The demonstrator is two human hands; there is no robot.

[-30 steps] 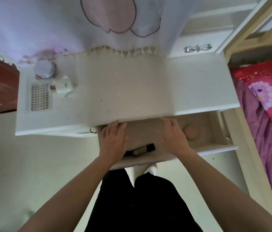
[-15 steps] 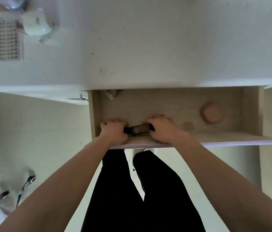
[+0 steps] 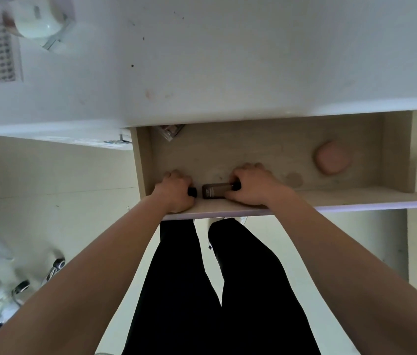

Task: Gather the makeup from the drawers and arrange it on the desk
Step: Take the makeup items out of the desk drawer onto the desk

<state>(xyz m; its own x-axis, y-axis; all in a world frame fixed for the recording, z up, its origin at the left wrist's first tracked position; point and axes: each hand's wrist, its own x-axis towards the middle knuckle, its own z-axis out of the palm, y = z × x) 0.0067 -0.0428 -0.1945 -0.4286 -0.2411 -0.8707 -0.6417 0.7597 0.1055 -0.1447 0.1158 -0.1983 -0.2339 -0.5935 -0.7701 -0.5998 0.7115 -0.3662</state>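
Now, in open drawer [image 3: 253,144], L hand [image 3: 176,190] curls round small black item [image 3: 192,192], R hand [image 3: 251,187] grips brown bottle [image 3: 213,190] just beside it; pink sponge [image 3: 333,157] further right.

No word, brand or number can be read here. The only lettering in sight is a small patch of pale print on the side of the brown bottle [image 3: 214,192], which lies in the open drawer [image 3: 266,147]. That print is too small and blurred to make out a single character.
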